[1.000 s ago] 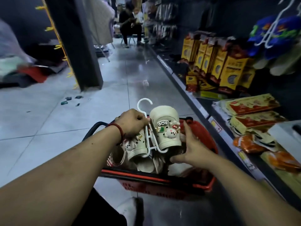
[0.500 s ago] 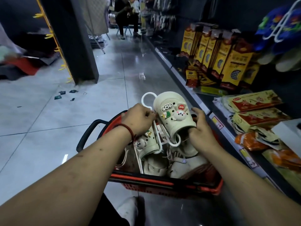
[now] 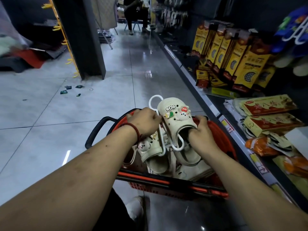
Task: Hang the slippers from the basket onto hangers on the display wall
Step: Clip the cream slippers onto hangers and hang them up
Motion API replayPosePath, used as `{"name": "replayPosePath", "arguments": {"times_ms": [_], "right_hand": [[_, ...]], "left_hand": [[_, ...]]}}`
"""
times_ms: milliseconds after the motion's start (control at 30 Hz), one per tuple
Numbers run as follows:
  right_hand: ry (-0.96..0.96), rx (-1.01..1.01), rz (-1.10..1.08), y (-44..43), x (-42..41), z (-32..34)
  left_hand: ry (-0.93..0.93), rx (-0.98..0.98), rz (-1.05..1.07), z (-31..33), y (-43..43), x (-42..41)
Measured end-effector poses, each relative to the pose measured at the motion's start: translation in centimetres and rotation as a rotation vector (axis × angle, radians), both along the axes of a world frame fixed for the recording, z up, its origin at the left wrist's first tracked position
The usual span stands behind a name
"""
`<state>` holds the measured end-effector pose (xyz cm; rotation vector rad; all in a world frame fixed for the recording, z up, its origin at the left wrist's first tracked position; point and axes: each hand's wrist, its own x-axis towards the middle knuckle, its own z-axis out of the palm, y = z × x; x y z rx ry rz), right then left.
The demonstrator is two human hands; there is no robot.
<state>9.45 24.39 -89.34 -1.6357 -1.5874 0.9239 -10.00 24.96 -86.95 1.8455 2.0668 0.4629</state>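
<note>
A red basket (image 3: pixel 221 135) with a black handle stands on the floor in front of me, holding several cream slippers. My left hand (image 3: pixel 145 121) grips a white plastic hanger (image 3: pixel 154 101) by its neck. One cream slipper with charms (image 3: pixel 150 147) hangs from the hanger's left arm. My right hand (image 3: pixel 199 130) grips the heel opening of a second cream slipper with charms (image 3: pixel 176 115), tilted toe-up against the hanger's right arm. Blue slippers on a white hanger (image 3: pixel 293 29) hang on the display wall at upper right.
A shelf on the right carries yellow boxes (image 3: pixel 233 55), flat red-and-yellow packets (image 3: pixel 266 105) and orange packs (image 3: pixel 260 146). A dark pillar (image 3: pixel 83 37) stands at left on the tiled floor. A person (image 3: pixel 135 12) sits far down the aisle. My shoe (image 3: pixel 135 209) is below the basket.
My right hand left the slippers in the basket and took hold of the right slipper's heel opening. That slipper has tilted toe-up while my left hand kept its grip on the hanger.
</note>
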Motion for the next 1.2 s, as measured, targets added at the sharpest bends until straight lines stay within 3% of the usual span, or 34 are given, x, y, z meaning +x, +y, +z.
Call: {"name": "replayPosePath", "arguments": {"times_ms": [167,467,633,867,1100,1200], "right_hand": [[0.089,-0.083,-0.112,0.6,0.0,0.3],[-0.065,0.016,-0.102,0.5,0.4,0.8],[-0.049,-0.004,-0.225,1.2,0.6,1.1],[-0.087,-0.09,-0.377,2.6,2.8,0.6],[-0.254,-0.348,0.039,2.1,3.5,-2.3],[-0.471,-0.271,0.196,1.4,2.9,-2.4]], "left_hand": [[-0.071,-0.059,-0.181,0.3,-0.4,0.0],[0.109,-0.071,-0.192,1.3,-1.1,1.3],[0.284,-0.027,-0.391,2.0,-2.4,4.2],[0.22,-0.045,-0.324,1.8,-2.2,4.0],[0.201,0.004,-0.187,1.6,-1.4,2.0],[0.266,-0.025,-0.203,1.1,-0.9,1.8]]}}
